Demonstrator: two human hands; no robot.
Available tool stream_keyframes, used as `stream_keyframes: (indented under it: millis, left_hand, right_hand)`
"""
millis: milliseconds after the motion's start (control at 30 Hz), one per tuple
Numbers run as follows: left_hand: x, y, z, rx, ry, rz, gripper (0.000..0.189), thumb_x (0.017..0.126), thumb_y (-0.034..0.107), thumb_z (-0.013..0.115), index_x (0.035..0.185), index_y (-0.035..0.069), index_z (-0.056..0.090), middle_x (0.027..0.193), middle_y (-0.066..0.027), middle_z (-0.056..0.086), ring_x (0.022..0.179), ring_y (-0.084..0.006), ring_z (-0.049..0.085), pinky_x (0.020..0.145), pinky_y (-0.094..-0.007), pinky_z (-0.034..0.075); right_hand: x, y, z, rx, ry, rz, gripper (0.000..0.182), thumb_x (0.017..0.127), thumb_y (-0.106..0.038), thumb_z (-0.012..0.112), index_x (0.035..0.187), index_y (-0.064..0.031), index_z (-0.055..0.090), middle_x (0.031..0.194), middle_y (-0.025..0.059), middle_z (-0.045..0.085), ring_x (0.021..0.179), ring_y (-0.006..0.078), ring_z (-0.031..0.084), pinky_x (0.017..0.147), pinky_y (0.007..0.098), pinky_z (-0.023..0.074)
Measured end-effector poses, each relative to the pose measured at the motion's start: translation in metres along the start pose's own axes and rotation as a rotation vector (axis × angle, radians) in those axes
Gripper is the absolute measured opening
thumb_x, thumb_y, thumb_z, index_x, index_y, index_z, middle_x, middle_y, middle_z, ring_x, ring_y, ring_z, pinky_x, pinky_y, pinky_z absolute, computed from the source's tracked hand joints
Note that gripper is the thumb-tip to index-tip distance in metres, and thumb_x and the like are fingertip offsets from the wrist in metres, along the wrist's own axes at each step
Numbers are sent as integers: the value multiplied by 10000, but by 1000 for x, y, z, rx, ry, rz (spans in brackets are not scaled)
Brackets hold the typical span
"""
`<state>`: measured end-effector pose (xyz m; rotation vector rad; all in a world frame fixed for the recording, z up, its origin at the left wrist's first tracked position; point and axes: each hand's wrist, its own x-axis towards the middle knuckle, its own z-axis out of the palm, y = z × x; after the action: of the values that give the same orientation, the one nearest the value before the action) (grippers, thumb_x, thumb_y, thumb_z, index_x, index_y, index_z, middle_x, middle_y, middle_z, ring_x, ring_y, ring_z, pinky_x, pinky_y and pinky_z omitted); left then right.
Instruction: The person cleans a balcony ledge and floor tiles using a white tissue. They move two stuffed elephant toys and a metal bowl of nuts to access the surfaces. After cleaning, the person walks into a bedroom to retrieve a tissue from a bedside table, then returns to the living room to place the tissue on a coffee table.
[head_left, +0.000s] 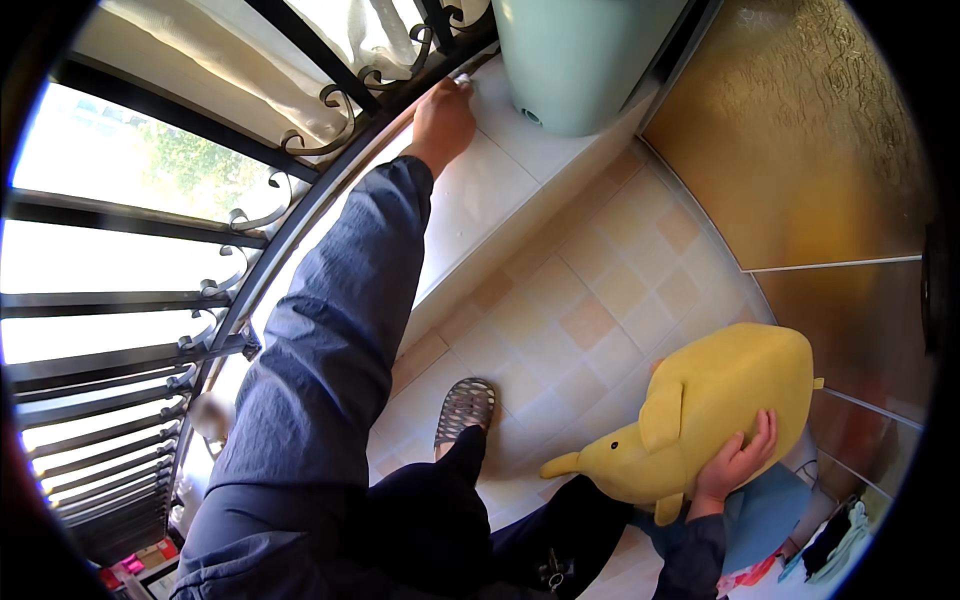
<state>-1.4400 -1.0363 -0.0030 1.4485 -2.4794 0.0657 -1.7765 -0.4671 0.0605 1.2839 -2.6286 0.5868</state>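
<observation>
My left hand (444, 118) reaches to the back of a white tiled ledge (480, 187), beside the window frame. Its fingers are bent around a small whitish thing (463, 79), too small to name. At the lower right, my right hand (739, 461) lies against the side of a yellow plush elephant (735, 390) with a trunk and a black eye. The fingers rest on its body, and the far side of the toy is hidden. Below the plush, a blue-grey surface (765, 517) shows in part.
A pale green plastic bin (585, 67) stands on the ledge. Black metal window bars (202, 142) with scrolls and a cream curtain (225, 60) line the left. Textured amber glass panels (795, 150) border the right. My foot in a patterned clog (466, 409) is on the tiled floor (555, 337).
</observation>
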Motion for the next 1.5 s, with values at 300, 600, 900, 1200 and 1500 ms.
stream_keyframes:
  millis: [300, 600, 900, 1200, 1500]
  left_hand:
    - [-89, 90, -29, -318, -7, 170, 315, 957, 25, 517, 1231, 40, 673, 1053, -205, 623, 922, -412, 674, 807, -470, 566]
    - [-241, -21, -118, -441, 145, -242, 403, 862, -116, 494, 1215, -48, 677, 854, -174, 591, 866, -332, 552, 753, -412, 476]
    - [-249, -107, -70, 102, 165, -253, 306, 863, -45, 487, 1140, -76, 614, 1132, -302, 615, 1111, -485, 575, 948, -516, 499]
    - [-152, 89, -48, -272, -76, 65, 370, 950, 22, 517, 1314, -18, 565, 1144, -255, 591, 856, -445, 682, 762, -499, 580]
    - [-355, 37, -156, -484, -36, -274, 476, 924, -86, 516, 1389, -23, 594, 1003, -185, 565, 902, -324, 571, 759, -419, 495]
  right_hand:
    - [3, 0, 1, -8, 30, -34, 478, 909, -101, 533, 1376, -5, 565, 1462, 211, 529, 1350, 416, 472, 1153, 527, 325]
    - [-1, 1, -1, 6, 35, -27, 468, 912, -85, 544, 1374, -12, 568, 1465, 204, 532, 1345, 418, 483, 1147, 529, 333]
    - [0, -3, 1, 22, 41, -34, 468, 911, -74, 540, 1374, -12, 568, 1458, 208, 533, 1352, 420, 479, 1149, 528, 331]
    - [1, 7, 0, 6, 56, -27, 455, 914, -80, 551, 1363, -12, 580, 1452, 198, 549, 1352, 407, 483, 1154, 511, 332]
    - [2, 6, -2, 23, 77, -49, 435, 919, -74, 557, 1349, -23, 595, 1440, 192, 561, 1329, 409, 506, 1132, 510, 365]
